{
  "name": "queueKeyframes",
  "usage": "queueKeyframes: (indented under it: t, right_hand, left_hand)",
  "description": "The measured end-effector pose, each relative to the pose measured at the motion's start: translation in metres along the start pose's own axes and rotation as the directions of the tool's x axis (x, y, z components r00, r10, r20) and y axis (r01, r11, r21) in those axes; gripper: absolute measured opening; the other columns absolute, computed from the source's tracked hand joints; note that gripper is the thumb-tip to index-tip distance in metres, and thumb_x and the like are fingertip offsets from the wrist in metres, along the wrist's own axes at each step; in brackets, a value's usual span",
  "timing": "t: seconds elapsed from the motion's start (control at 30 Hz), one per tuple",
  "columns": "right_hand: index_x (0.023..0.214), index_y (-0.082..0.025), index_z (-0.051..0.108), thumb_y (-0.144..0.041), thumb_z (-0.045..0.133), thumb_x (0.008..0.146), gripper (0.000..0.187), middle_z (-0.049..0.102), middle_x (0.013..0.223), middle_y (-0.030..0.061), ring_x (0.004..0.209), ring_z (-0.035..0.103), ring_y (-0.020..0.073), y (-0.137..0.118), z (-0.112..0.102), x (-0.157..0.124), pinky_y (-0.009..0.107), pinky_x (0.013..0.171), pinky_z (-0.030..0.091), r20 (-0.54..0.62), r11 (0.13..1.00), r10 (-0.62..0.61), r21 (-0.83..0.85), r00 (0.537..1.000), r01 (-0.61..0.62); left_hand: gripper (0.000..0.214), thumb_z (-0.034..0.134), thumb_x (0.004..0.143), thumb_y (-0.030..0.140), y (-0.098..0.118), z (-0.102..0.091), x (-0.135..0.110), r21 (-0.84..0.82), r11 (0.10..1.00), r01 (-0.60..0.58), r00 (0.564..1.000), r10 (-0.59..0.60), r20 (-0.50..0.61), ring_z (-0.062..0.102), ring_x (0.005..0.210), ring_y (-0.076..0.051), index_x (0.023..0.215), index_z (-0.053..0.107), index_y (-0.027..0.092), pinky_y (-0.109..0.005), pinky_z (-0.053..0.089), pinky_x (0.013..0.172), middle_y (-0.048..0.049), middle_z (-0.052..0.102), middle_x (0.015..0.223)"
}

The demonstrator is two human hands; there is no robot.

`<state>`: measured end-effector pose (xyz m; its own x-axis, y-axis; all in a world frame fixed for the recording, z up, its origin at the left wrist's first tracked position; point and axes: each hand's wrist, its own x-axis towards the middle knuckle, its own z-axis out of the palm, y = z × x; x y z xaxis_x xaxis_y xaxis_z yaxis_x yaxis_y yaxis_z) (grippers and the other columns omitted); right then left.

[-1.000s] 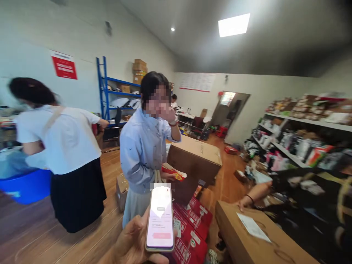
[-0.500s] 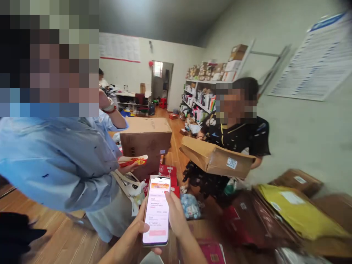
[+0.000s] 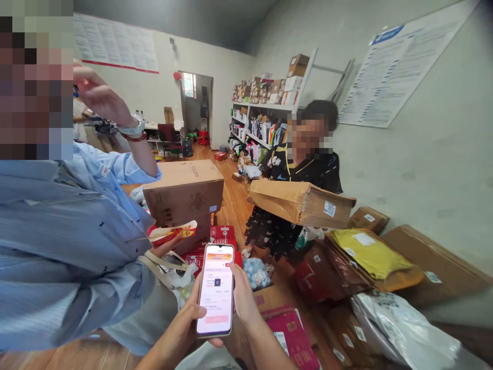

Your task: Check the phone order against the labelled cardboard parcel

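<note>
A smartphone [image 3: 215,289] with a lit white and orange screen is upright in front of me. My left hand [image 3: 188,314] grips its left edge and back from below. My right hand [image 3: 243,297] rests along its right edge, thumb at the screen's side. Close on my left stands a person in a light blue shirt [image 3: 65,226], holding a red and white packet [image 3: 173,232]. Facing me, a person in a black patterned top [image 3: 304,169] carries a long flat cardboard box [image 3: 298,203].
A big cardboard box [image 3: 185,192] sits on red cartons [image 3: 223,236] on the wooden floor. Parcels, a yellow mailer [image 3: 367,252] and a white plastic bag [image 3: 400,324] pile along the right wall. Stocked shelves [image 3: 265,110] line the back right.
My view has swung right, away from the blue shelving. My right hand joined the phone. The person in black lifted the long box. The phone screen shows a different page.
</note>
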<state>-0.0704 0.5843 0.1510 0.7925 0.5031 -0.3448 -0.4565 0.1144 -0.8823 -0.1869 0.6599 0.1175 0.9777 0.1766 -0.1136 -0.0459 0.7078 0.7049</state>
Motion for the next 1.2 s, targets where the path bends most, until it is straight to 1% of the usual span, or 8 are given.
queueKeyframes:
  t: [0.13,0.27,0.5,0.67,0.73,0.83,1.0,1.2]
  right_hand:
    - [0.075,-0.021,0.065,-0.057,0.072,0.049,0.045,0.069,0.084,0.0052,0.087,0.062,0.0255,0.002,-0.003,0.007,0.034,0.075,0.05,-0.056,1.0,-0.013,-0.021,0.998,0.012]
    - [0.066,-0.022,0.062,-0.054,0.069,0.053,0.036,0.065,0.069,0.0023,0.073,0.059,0.0227,-0.007,-0.002,0.006,0.033,0.066,0.048,0.043,1.0,-0.016,-0.008,0.999,0.016]
    - [0.065,-0.019,0.061,-0.066,0.07,0.048,0.05,0.06,0.061,0.0004,0.063,0.054,0.0186,-0.006,-0.002,0.009,0.031,0.06,0.044,0.079,0.997,-0.04,-0.057,0.996,0.044]
    - [0.07,-0.021,0.063,-0.064,0.071,0.049,0.048,0.066,0.07,0.0028,0.073,0.059,0.0223,-0.008,-0.006,0.009,0.032,0.066,0.046,0.068,1.0,-0.007,-0.023,0.998,0.009]
    - [0.074,-0.021,0.064,-0.06,0.07,0.054,0.044,0.066,0.069,0.0023,0.072,0.059,0.0219,-0.012,-0.007,0.01,0.031,0.064,0.045,0.126,0.999,-0.025,-0.023,0.992,0.028]
    - [0.085,-0.021,0.063,-0.05,0.065,0.066,0.035,0.067,0.071,0.0003,0.068,0.06,0.0196,-0.016,-0.005,0.016,0.029,0.064,0.044,0.248,0.994,-0.11,0.033,0.962,0.105]
    - [0.085,-0.021,0.06,-0.041,0.065,0.062,0.031,0.066,0.068,-0.0013,0.062,0.06,0.0183,-0.017,-0.001,0.032,0.028,0.06,0.043,0.269,0.99,-0.13,0.08,0.954,0.112]
    - [0.089,-0.02,0.06,-0.038,0.06,0.064,0.031,0.066,0.072,-0.0004,0.065,0.06,0.0187,-0.02,0.008,0.038,0.029,0.061,0.043,0.33,0.988,-0.154,0.065,0.931,0.14]
  left_hand:
    - [0.088,0.056,0.075,0.024,0.003,0.001,0.003,-0.01,1.0,-0.013,1.0,0.013,-0.012,0.062,0.093,-0.026,0.147,0.008,0.041,-0.031,0.059,0.054,-0.008,0.041,0.144]
    - [0.093,0.055,0.074,0.022,0.004,0.003,0.006,-0.035,0.999,-0.029,0.999,0.029,-0.023,0.061,0.096,-0.027,0.147,0.0,0.041,-0.031,0.059,0.052,-0.008,0.043,0.143]
    - [0.093,0.056,0.074,0.025,-0.002,0.004,0.007,0.01,0.999,-0.043,0.997,0.043,-0.059,0.062,0.091,-0.026,0.147,0.001,0.04,-0.033,0.059,0.052,-0.0093,0.039,0.145]
    - [0.094,0.055,0.075,0.026,-0.003,0.008,0.007,-0.014,0.999,-0.037,0.998,0.036,-0.057,0.061,0.098,-0.03,0.147,-0.003,0.039,-0.032,0.058,0.052,-0.0103,0.038,0.146]
    - [0.095,0.057,0.074,0.025,-0.003,0.009,0.008,-0.03,0.999,-0.024,0.999,0.022,-0.047,0.06,0.104,-0.034,0.147,-0.003,0.041,-0.032,0.057,0.052,-0.01,0.037,0.147]
    - [0.098,0.062,0.071,0.024,-0.004,0.008,0.01,-0.041,0.999,-0.021,0.999,0.019,-0.051,0.057,0.111,-0.036,0.147,0.003,0.04,-0.037,0.058,0.064,-0.0083,0.039,0.147]
    - [0.095,0.066,0.067,0.022,-0.01,0.003,0.014,-0.044,0.993,-0.108,0.991,0.104,-0.083,0.049,0.122,-0.036,0.147,0.017,0.035,-0.046,0.05,0.091,-0.0062,0.044,0.144]
    - [0.084,0.061,0.072,0.026,-0.017,-0.007,0.017,-0.053,0.981,-0.188,0.979,0.183,-0.096,0.06,0.107,-0.034,0.146,0.023,0.036,-0.05,0.048,0.091,-0.0062,0.052,0.137]
